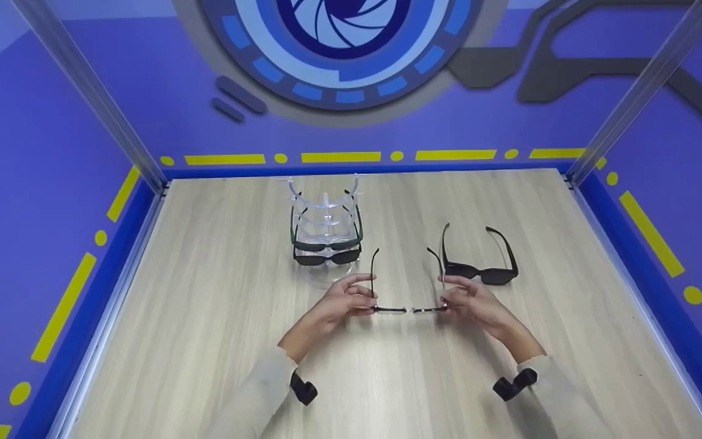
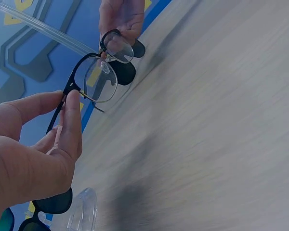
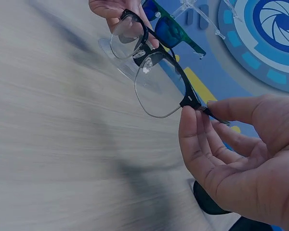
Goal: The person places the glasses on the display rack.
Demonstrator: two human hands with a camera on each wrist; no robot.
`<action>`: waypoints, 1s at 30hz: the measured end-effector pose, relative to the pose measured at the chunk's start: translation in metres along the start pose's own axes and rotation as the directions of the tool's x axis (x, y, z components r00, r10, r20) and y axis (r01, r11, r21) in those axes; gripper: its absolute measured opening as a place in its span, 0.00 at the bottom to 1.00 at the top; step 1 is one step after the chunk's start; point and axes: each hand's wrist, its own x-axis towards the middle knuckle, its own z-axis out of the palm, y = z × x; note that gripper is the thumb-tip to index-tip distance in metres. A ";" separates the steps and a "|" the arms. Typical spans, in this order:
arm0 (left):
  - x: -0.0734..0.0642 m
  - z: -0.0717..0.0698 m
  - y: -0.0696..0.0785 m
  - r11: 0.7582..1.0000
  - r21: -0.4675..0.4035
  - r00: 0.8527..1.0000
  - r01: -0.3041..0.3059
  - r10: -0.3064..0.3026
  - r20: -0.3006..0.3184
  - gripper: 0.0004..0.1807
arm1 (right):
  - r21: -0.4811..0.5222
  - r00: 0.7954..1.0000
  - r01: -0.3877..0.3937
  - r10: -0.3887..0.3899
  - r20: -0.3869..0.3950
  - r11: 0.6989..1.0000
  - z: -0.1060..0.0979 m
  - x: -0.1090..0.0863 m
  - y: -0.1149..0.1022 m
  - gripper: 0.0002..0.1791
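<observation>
Both hands hold one pair of eyeglasses (image 1: 392,310) with clear lenses and black upper rims, its temples unfolded and pointing away from the person. My left hand (image 1: 345,299) pinches the left hinge corner between thumb and fingers. At the opposite corner, my right hand (image 1: 474,303) grips the frame the same way. In the right wrist view the thin metal lower rim of the clear lens (image 3: 159,91) shows. Just beyond the right hand lie black sunglasses (image 1: 497,276), temples open on the table. Near the left hand stands a clear display stand (image 1: 326,227).
On the stand, green-framed sunglasses (image 1: 326,246) sit above another dark pair (image 1: 326,258). The wooden table (image 1: 217,341) is bordered by blue printed panels (image 1: 162,85) and metal posts (image 1: 92,85) at the back corners.
</observation>
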 end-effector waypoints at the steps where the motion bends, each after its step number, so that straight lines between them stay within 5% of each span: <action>1: 0.000 0.000 0.001 1.000 -0.003 1.000 -0.001 0.001 0.001 0.36 | 0.003 1.000 0.004 -0.004 -0.003 1.000 0.000 -0.001 -0.001 0.32; 17: -0.002 0.009 0.013 1.000 -0.022 1.000 -0.019 0.018 -0.006 0.33 | -0.031 0.996 0.065 -0.067 -0.052 0.997 -0.001 -0.006 -0.020 0.31; 30: -0.008 0.009 0.024 0.997 -0.036 0.997 -0.070 0.070 0.010 0.33 | 0.034 0.996 0.076 -0.075 -0.045 0.997 0.004 -0.007 -0.031 0.36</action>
